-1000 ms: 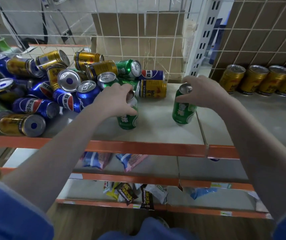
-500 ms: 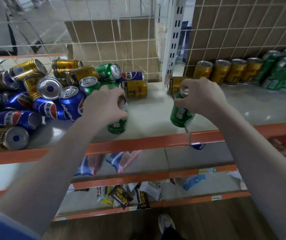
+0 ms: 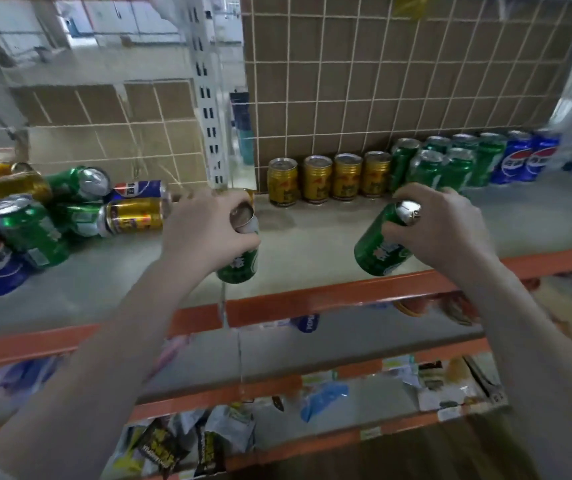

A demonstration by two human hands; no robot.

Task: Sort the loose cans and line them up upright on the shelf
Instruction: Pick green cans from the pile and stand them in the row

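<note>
Each hand has a green can by its upper end. The left hand curls round one hanging roughly upright above the shelf near its front edge. The right hand grips a second tilted well over, its base leaning out toward the orange front lip.

That tilted can is the worry. Held only near the rim, it could slip and drop past the lip onto the snack packets on the lower shelves. Set down still tilted, it could roll.

Along the back edge the row is already tight: gold cans, then green cans, then blue Pepsi cans. A careless reach could topple them. Toward the left end the loose pile lies on its sides, free to roll.
</note>
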